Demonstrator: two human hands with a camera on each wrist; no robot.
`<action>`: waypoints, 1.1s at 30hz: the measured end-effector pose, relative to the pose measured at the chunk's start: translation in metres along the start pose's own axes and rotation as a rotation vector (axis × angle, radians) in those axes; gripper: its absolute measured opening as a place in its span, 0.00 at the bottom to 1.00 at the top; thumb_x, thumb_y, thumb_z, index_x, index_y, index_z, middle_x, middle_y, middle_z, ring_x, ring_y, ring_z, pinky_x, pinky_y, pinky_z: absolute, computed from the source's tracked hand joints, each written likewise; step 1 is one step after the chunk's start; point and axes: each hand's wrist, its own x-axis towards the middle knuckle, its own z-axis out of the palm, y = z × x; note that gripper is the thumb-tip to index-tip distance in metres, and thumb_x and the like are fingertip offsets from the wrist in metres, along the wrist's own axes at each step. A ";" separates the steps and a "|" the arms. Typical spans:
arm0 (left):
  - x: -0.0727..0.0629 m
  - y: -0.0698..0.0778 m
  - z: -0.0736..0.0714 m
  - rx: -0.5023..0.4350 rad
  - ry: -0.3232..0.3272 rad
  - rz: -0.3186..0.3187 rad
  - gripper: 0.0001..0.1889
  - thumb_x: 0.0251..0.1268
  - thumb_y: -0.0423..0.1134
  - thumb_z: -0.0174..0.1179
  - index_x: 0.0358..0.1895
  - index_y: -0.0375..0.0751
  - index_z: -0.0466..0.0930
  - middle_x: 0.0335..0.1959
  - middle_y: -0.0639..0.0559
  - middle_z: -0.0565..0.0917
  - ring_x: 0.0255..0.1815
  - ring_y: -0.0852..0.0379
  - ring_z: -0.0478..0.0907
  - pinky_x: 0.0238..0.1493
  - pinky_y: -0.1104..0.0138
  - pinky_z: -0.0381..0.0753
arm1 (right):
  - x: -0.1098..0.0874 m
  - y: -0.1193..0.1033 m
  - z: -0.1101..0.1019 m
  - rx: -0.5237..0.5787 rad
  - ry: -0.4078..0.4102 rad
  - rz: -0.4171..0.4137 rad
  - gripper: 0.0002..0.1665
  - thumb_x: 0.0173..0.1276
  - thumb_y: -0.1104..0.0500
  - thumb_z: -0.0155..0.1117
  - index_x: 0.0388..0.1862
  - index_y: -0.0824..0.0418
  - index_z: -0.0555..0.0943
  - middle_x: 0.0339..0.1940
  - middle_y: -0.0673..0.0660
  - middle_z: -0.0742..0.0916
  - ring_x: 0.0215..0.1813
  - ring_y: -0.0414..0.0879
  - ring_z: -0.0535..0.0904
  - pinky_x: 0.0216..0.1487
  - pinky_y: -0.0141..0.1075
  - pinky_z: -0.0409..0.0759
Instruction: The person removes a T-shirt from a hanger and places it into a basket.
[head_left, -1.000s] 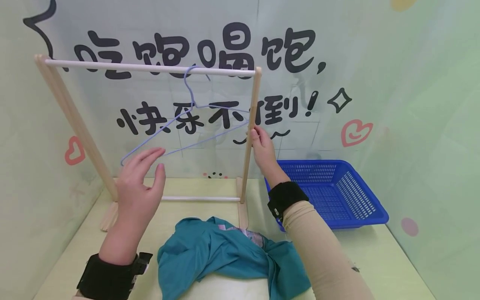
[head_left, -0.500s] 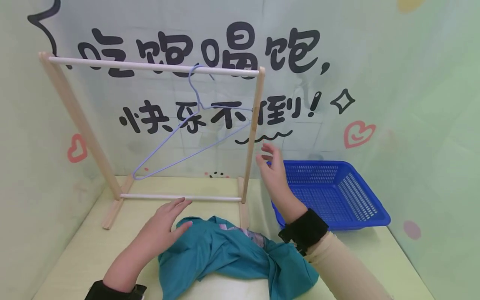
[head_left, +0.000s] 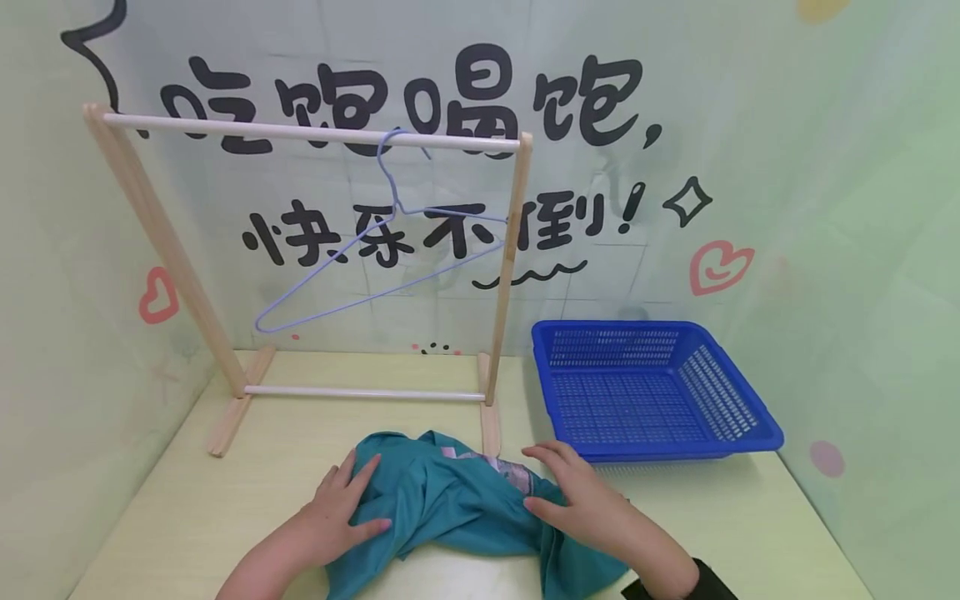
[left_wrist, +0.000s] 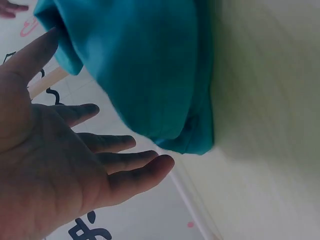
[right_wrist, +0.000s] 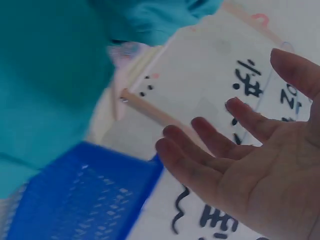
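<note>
A crumpled teal garment (head_left: pixel 450 508) lies on the table between the two hands, with a patterned pinkish-grey patch showing along its far edge. At its left side is the left hand (head_left: pixel 330 512), fingers spread and straight; the left wrist view shows that palm (left_wrist: pixel 60 160) beside the cloth, gripping nothing. Over the garment's right part hovers the right hand (head_left: pixel 577 500), fingers loosely bent. In the right wrist view its palm (right_wrist: pixel 270 175) faces the teal cloth (right_wrist: pixel 45 75) across a gap. A light purple hanger (head_left: pixel 393 212) hangs from the rack's top bar.
A wooden rack (head_left: pixel 510 267) with white bars (head_left: pixel 367 393) stands behind the garment, its foot (head_left: pixel 489 429) reaching towards the cloth. To the right is a blue perforated basket (head_left: pixel 750 437). A printed fabric wall (head_left: pixel 862 250) borders the table (head_left: pixel 172 517).
The right hand has let go of the rack's right post and come down to the garment. From near the hanger, the left hand has lowered to the garment's left side. The hanger has swung slightly.
</note>
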 end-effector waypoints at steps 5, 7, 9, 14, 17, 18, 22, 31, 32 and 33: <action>-0.001 -0.005 0.012 -0.025 0.019 -0.002 0.47 0.60 0.59 0.60 0.75 0.40 0.46 0.73 0.25 0.43 0.69 0.20 0.43 0.57 0.31 0.60 | -0.019 0.029 0.013 -0.024 -0.016 0.198 0.41 0.64 0.46 0.63 0.72 0.56 0.61 0.73 0.67 0.60 0.70 0.69 0.59 0.59 0.66 0.66; 0.000 -0.006 0.016 -0.027 0.016 0.002 0.48 0.60 0.59 0.59 0.75 0.40 0.45 0.73 0.25 0.43 0.69 0.20 0.43 0.57 0.31 0.60 | -0.024 0.040 0.017 -0.036 -0.007 0.275 0.44 0.63 0.45 0.64 0.73 0.57 0.59 0.73 0.70 0.58 0.69 0.72 0.58 0.56 0.68 0.66; 0.000 -0.007 0.019 -0.022 0.008 0.003 0.47 0.61 0.58 0.59 0.75 0.40 0.45 0.73 0.25 0.43 0.70 0.21 0.44 0.57 0.31 0.60 | -0.027 0.051 0.020 -0.049 0.004 0.329 0.46 0.62 0.44 0.65 0.73 0.58 0.58 0.72 0.72 0.57 0.67 0.76 0.58 0.54 0.69 0.67; 0.001 -0.009 0.023 -0.006 -0.005 0.009 0.47 0.60 0.58 0.59 0.75 0.39 0.46 0.72 0.25 0.47 0.68 0.23 0.51 0.56 0.34 0.64 | -0.029 0.072 0.031 -0.045 0.001 0.389 0.48 0.61 0.42 0.65 0.72 0.62 0.59 0.70 0.77 0.59 0.66 0.78 0.59 0.54 0.69 0.67; 0.002 -0.008 0.025 0.010 -0.013 0.002 0.47 0.60 0.58 0.60 0.75 0.39 0.47 0.72 0.26 0.49 0.66 0.24 0.55 0.56 0.35 0.66 | -0.026 0.078 0.039 -0.033 -0.010 0.401 0.49 0.60 0.41 0.65 0.72 0.63 0.59 0.69 0.77 0.60 0.67 0.77 0.57 0.55 0.70 0.65; 0.003 -0.008 0.026 0.018 -0.017 -0.006 0.47 0.60 0.57 0.60 0.75 0.39 0.47 0.72 0.27 0.50 0.66 0.25 0.55 0.55 0.36 0.67 | -0.024 0.078 0.041 -0.031 -0.010 0.403 0.49 0.60 0.40 0.65 0.72 0.63 0.59 0.69 0.77 0.60 0.67 0.77 0.56 0.56 0.70 0.64; 0.006 -0.004 0.030 0.044 -0.029 -0.011 0.46 0.60 0.54 0.62 0.74 0.36 0.48 0.71 0.28 0.52 0.64 0.26 0.57 0.55 0.37 0.67 | -0.021 0.071 0.048 -0.021 0.006 0.378 0.49 0.61 0.39 0.64 0.72 0.63 0.59 0.69 0.77 0.61 0.68 0.77 0.54 0.58 0.71 0.60; 0.008 0.010 0.034 -0.009 -0.052 0.015 0.47 0.59 0.50 0.63 0.74 0.34 0.47 0.71 0.30 0.54 0.64 0.28 0.56 0.57 0.39 0.67 | -0.009 0.051 0.067 0.055 0.059 0.249 0.51 0.61 0.39 0.63 0.73 0.66 0.56 0.68 0.77 0.64 0.68 0.76 0.55 0.59 0.71 0.59; 0.008 0.011 0.034 -0.017 -0.053 0.016 0.47 0.59 0.49 0.63 0.74 0.34 0.46 0.71 0.30 0.54 0.65 0.28 0.56 0.58 0.39 0.66 | -0.007 0.049 0.068 0.067 0.060 0.244 0.51 0.62 0.39 0.63 0.73 0.66 0.56 0.68 0.76 0.63 0.68 0.76 0.55 0.59 0.71 0.59; 0.009 0.012 0.033 -0.025 -0.053 0.017 0.47 0.59 0.49 0.63 0.74 0.33 0.46 0.71 0.30 0.54 0.65 0.28 0.56 0.58 0.40 0.66 | -0.006 0.047 0.069 0.081 0.059 0.241 0.51 0.62 0.39 0.62 0.73 0.65 0.55 0.69 0.75 0.63 0.68 0.76 0.55 0.59 0.70 0.59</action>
